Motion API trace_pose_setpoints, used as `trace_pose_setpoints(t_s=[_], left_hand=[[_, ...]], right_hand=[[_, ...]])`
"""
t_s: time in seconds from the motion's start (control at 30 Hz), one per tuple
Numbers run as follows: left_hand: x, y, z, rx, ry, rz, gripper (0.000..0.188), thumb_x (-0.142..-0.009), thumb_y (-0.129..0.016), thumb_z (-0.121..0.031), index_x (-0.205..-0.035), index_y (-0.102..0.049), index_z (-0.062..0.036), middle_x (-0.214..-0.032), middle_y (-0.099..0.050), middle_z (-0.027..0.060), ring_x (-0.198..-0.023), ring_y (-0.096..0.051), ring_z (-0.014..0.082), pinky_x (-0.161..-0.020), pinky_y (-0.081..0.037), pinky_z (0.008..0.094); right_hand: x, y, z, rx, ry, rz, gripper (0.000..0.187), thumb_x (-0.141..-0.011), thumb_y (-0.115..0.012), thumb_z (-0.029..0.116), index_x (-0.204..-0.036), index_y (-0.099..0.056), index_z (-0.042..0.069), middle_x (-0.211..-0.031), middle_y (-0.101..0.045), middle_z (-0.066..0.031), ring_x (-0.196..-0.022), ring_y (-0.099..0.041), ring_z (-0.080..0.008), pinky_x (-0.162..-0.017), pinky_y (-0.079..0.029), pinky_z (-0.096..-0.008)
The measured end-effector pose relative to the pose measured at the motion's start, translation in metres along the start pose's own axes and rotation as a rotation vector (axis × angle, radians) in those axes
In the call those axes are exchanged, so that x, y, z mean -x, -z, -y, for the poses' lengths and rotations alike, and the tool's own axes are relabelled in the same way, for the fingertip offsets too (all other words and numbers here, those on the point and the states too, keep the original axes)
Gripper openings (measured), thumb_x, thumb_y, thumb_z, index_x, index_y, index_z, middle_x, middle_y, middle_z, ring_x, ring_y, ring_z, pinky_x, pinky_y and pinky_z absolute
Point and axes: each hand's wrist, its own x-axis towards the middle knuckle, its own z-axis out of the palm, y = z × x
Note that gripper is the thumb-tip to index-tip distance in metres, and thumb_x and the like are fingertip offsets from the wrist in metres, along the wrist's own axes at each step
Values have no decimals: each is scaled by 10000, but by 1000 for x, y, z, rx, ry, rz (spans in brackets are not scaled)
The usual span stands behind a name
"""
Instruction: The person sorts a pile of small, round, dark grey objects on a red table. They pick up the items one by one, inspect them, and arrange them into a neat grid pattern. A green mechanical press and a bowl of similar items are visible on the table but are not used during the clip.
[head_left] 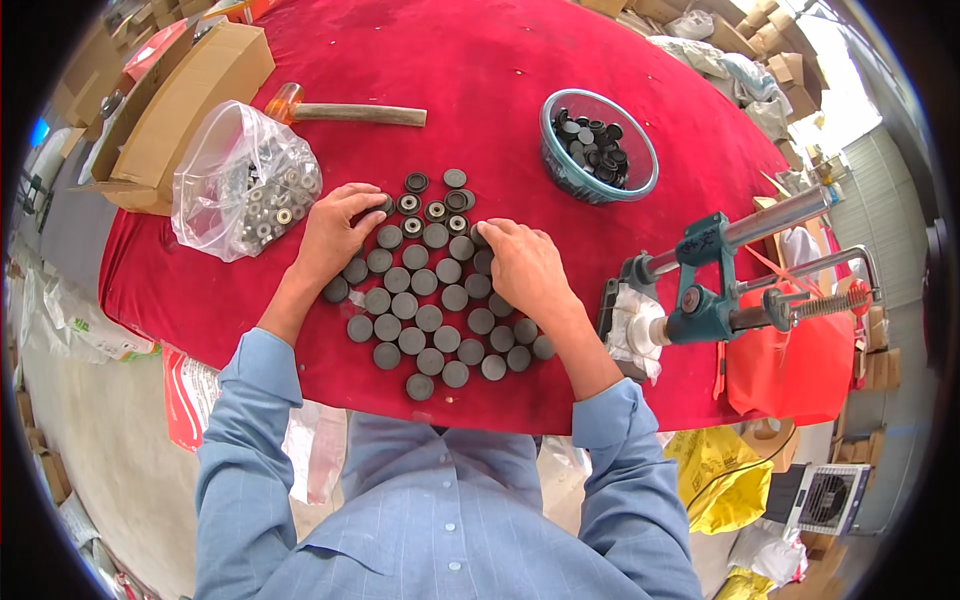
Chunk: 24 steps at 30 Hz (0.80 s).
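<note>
Many dark grey round caps lie spread in a cluster on the red cloth between my hands. At the cluster's upper left, my left hand is closed, its thumb and fingers round a black cap. My right hand is closed too, its fingertips on another dark cap at the right side. Between the hands, several caps face up with a metal bearing showing in their middles. Two more caps at the top, one of them a plain grey cap, sit beyond these.
A clear plastic bag of metal bearings stands at left, beside a cardboard box. Behind lies a wooden-handled hammer. A blue-rimmed bowl holds black caps. A green hand press stands at right near a red bag.
</note>
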Motion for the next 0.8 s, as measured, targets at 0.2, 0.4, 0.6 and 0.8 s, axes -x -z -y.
trace_pose_setpoints(t_s=[0.2,0.4,0.6,0.8], left_hand=[[0,3,2,-101,-73,27,248,-968,-800,-62,-1214,-809,-33,-1263,-778,148,-1126,-759,322,-944,-625,406],[1,9,-4,-271,-146,158,357,-989,-739,-6,-1341,-764,-64,-1371,-749,155,-1202,-749,332,-991,-629,415],[0,16,-16,-522,-205,269,481,-946,-652,17,-1417,-712,-58,-1455,-713,146,-1247,-726,347,-1022,-608,455],[12,11,-18,-527,-168,211,505,-937,-626,24,-1432,-702,-44,-1486,-698,145,-1297,-703,331,-1065,-582,468]], right_hand=[[-37,12,2,-150,-79,-129,330,-959,-677,72,-1280,-744,44,-1173,-757,-156,-1028,-764,-394,-874,-625,-524],[-74,0,6,-165,-180,5,275,-990,-750,197,-1236,-780,79,-1143,-733,-165,-1028,-760,-400,-886,-620,-522],[-79,-17,8,-160,-174,11,265,-955,-800,190,-1202,-784,95,-1152,-705,-167,-1013,-750,-395,-890,-612,-513],[-75,-16,-1,-307,-131,-81,177,-918,-816,135,-1075,-755,81,-1046,-717,-146,-965,-748,-376,-855,-606,-496]])
